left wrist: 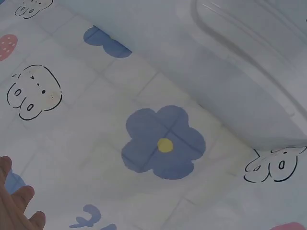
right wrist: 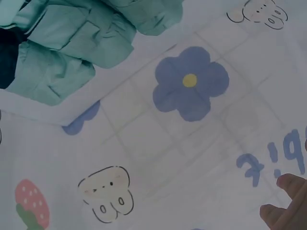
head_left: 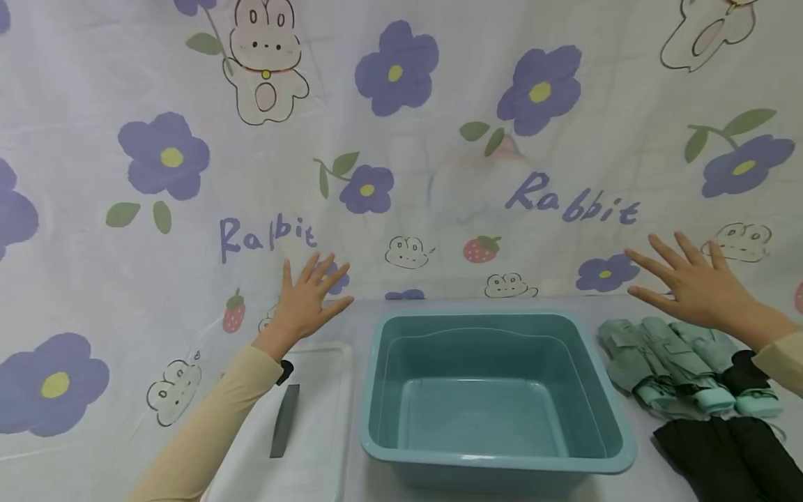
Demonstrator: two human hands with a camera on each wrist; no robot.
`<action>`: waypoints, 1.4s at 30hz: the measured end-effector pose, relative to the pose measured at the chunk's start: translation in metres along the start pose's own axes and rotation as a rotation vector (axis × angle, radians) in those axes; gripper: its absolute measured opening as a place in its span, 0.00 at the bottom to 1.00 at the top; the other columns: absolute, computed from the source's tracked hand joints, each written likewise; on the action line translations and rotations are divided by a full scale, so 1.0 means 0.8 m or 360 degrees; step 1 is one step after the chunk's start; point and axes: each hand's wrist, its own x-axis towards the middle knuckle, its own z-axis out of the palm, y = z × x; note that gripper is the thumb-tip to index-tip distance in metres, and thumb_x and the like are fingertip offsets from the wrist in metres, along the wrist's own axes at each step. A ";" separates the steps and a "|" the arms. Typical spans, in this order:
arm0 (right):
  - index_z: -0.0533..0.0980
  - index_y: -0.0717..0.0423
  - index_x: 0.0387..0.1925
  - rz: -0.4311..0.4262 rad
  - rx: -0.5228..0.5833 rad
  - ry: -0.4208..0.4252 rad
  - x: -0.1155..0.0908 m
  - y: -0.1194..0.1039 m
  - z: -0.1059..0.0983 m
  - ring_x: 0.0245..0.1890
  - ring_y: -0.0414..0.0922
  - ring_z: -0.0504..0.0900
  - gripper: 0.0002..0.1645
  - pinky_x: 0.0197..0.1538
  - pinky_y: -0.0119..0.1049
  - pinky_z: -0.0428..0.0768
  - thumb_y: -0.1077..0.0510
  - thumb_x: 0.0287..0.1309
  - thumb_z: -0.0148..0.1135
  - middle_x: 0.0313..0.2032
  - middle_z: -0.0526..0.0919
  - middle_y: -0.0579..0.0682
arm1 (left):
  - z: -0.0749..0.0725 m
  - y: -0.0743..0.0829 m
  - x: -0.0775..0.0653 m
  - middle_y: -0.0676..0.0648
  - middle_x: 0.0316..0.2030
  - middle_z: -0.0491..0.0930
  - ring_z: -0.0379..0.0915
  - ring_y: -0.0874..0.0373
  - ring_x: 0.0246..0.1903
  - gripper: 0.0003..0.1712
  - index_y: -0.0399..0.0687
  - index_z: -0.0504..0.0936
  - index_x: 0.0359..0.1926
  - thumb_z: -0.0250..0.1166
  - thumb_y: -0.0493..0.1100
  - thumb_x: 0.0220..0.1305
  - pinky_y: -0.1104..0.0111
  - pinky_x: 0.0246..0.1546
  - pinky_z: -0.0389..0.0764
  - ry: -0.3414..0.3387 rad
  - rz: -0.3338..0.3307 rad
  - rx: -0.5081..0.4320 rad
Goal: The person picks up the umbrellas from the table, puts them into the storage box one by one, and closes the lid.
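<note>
My left hand [head_left: 307,300] is raised with its fingers spread, above a white lid [head_left: 320,418] that has a dark grey strip [head_left: 285,422]. Higher on the right, my right hand [head_left: 699,286] is held up the same way, over several bundles of mint-green clothing [head_left: 652,355]. Nothing is in either hand. Between them stands a blue-green plastic tub [head_left: 483,418] with no contents showing. In the left wrist view only some fingers [left wrist: 21,201] appear at the lower left; the right wrist view catches fingertips [right wrist: 288,191] at the lower right.
Black folded cloth [head_left: 734,453] lies at the front right, below the mint-green bundles. Behind the table hangs a white sheet [head_left: 439,146] printed with purple flowers, rabbits and strawberries. The tub's rim rises above the table surface.
</note>
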 end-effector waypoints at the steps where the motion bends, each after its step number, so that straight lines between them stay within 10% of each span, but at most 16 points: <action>1: 0.41 0.39 0.72 0.0003 -0.0015 -0.0001 -0.002 0.000 -0.001 0.69 0.64 0.31 0.49 0.61 0.64 0.22 0.32 0.58 0.50 0.70 0.45 0.64 | 0.001 0.000 -0.001 0.48 0.71 0.50 0.36 0.48 0.71 0.39 0.66 0.55 0.70 0.47 0.71 0.61 0.37 0.62 0.29 0.0007 0.0004 -0.0017; 25: 0.42 0.38 0.72 -0.0001 0.0019 0.0119 -0.073 -0.004 0.020 0.53 0.72 0.63 0.51 0.48 0.70 0.63 0.37 0.55 0.58 0.58 0.62 0.72 | 0.014 0.028 -0.041 0.48 0.69 0.56 0.43 0.49 0.70 0.35 0.64 0.58 0.69 0.52 0.63 0.63 0.39 0.63 0.33 0.0181 0.0106 -0.0366; 42: 0.40 0.53 0.72 0.0163 0.0211 -0.0216 -0.128 -0.013 0.042 0.35 0.67 0.74 0.50 0.36 0.62 0.70 0.37 0.61 0.51 0.49 0.68 0.76 | 0.025 0.063 -0.067 0.50 0.70 0.54 0.44 0.48 0.70 0.33 0.61 0.56 0.70 0.47 0.62 0.67 0.41 0.65 0.33 0.0235 0.0195 -0.0872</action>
